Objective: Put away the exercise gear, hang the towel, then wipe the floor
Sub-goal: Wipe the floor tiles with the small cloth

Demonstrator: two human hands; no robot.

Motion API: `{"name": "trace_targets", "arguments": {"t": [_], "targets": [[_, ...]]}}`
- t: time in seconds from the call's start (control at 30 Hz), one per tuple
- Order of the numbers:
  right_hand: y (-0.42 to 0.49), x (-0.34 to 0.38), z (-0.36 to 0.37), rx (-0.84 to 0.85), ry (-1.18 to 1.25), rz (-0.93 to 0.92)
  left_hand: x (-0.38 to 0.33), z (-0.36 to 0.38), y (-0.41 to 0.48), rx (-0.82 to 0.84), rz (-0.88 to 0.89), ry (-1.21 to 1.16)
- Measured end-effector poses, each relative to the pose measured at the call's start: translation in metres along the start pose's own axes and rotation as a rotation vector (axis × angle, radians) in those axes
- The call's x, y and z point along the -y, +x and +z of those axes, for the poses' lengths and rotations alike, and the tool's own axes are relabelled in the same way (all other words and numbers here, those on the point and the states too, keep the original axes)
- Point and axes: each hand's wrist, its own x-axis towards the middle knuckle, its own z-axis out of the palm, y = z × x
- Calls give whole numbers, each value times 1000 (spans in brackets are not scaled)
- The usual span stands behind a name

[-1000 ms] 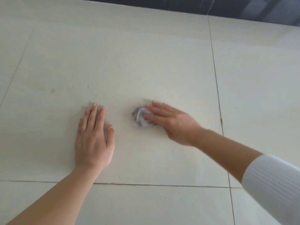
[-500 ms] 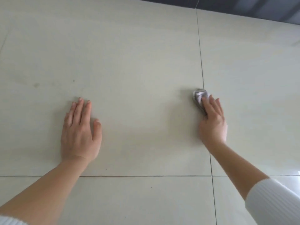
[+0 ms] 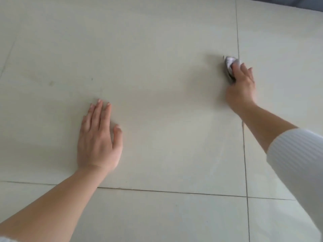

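Observation:
I am looking down at a pale tiled floor (image 3: 157,75). My right hand (image 3: 242,86) reaches far right and presses a small wadded grey-white cloth (image 3: 229,62) against the floor with fairly straight fingers laid over it. The cloth sticks out beyond the fingertips, beside a grout line. My thumb is hidden. My left hand (image 3: 99,137) lies flat on the same tile at lower left, fingers straight and together, holding nothing. A white ribbed sleeve (image 3: 297,163) covers my right upper forearm.
A faint dark spot (image 3: 51,82) marks the tile at left. Grout lines run across the bottom (image 3: 174,192) and down the right side (image 3: 244,154). A dark strip (image 3: 297,4) borders the floor at the top right.
My right hand has swept the cloth from the middle of the tile to its right edge and slightly farther away. My left hand has stayed flat in place.

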Motion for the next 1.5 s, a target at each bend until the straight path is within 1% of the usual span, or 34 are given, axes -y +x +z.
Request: {"name": "trace_targets", "arguments": {"t": [0.07, 0.13, 0.17, 0.23, 0.3, 0.37, 0.43, 0.47, 0.5, 0.53, 0.57, 0.63, 0.67, 0.7, 0.73, 0.77, 0.8, 0.9, 0.93, 1.0, 1.07, 1.13, 1.27, 1.33, 1.4, 1.43, 1.5], "targets": [[27, 15, 6, -14, -34, 46, -1, 0, 0, 3, -5, 2], [32, 36, 21, 8, -32, -22, -1, 0, -1, 6, -9, 0], [26, 48, 30, 19, -20, -101, -2, 0, -1, 7, -7, -1], [-2, 67, 47, 66, 24, -323, -2, -1, -1, 7, -6, 4], [-51, 78, 56, 176, 66, -582, -1, -1, -1, 5, -6, 5], [-108, 77, 54, 295, 55, -860, -2, -1, 0, 5, -6, -3], [-140, 67, 43, 469, 4, -1083, -2, -1, 0, 12, -12, -9], [-133, 59, 38, 513, -6, -1159, -2, -1, 0, 16, -13, -10], [-116, 51, 37, 512, -15, -1168, -2, -1, 0, 21, -12, -9], [-94, 45, 37, 478, -23, -1080, -1, 0, 0, 25, -11, -7], [-68, 41, 37, 404, -15, -910, -1, 0, -1, 29, -10, -4], [-12, 43, 30, 194, 24, -483, -1, 1, 0, 30, -10, -2], [10, 49, 29, 126, 3, -284, -1, 2, 0, 26, -13, -5], [26, 59, 29, 89, -34, -146, -1, 3, -1, 19, -14, -10], [37, 74, 33, 74, -52, -84, -1, 3, -1, 11, -14, -13], [41, 93, 42, 69, -58, -92, -1, 3, -1, 5, -13, -15], [41, 113, 54, 75, -46, -146, -1, 3, -1, 0, -12, -17], [12, 164, 86, 164, 38, -381, -1, 3, -2, 1, -13, -25], [-3, 173, 90, 202, 65, -434, -1, 3, -2, 1, -16, -29], [-38, 176, 87, 275, 97, -498, -2, 3, -2, 8, -16, -27], [-74, 165, 78, 295, 129, -570, -2, 3, -1, 21, -14, -18], [-108, 142, 69, 274, 142, -560, -1, 3, -1, 31, -14, -23], [-182, 90, 45, 206, 103, -314, -1, 3, -2, 33, 16, -53], [-230, 75, 34, 176, 66, -250, 1, 4, -2, 25, 29, -69], [-282, 70, 26, 176, 9, -240, 2, 4, -1, 30, 40, -91], [-307, 69, 23, 193, -27, -266, 2, 3, -1, 32, 43, -104], [-346, 68, 16, 275, -89, -385, 1, 1, -1, 41, 41, -124]]}}
